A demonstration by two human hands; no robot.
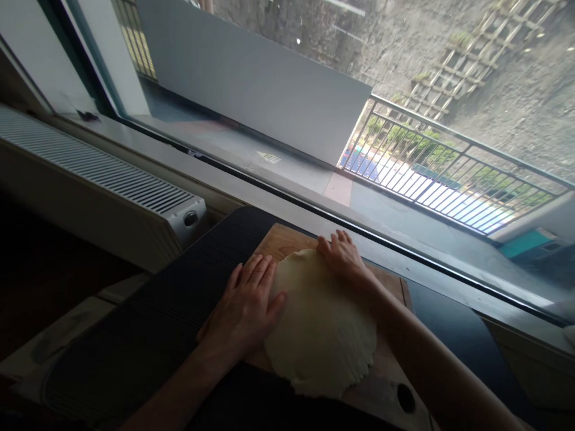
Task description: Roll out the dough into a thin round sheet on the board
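Note:
A flat, roundish sheet of rolled-out dough [321, 326] lies on a wooden cutting board [274, 239], its lower edge ragged. My left hand [251, 299] rests along the dough's left side, fingers stretched out and the thumb on the dough. Over the upper right edge of the sheet lies my right hand [344, 254], its fingers extended towards the board's far edge. Part of the dough and board is hidden under the hands and my right forearm. Neither hand appears to grip anything.
The board lies on a dark table [188, 299] set against a windowsill [287, 209]. A white radiator [186, 218] stands to the left. Beyond the glass are a grey panel [260, 84] and a metal railing [431, 161]. The board has a dark hole [406, 398] near its lower right.

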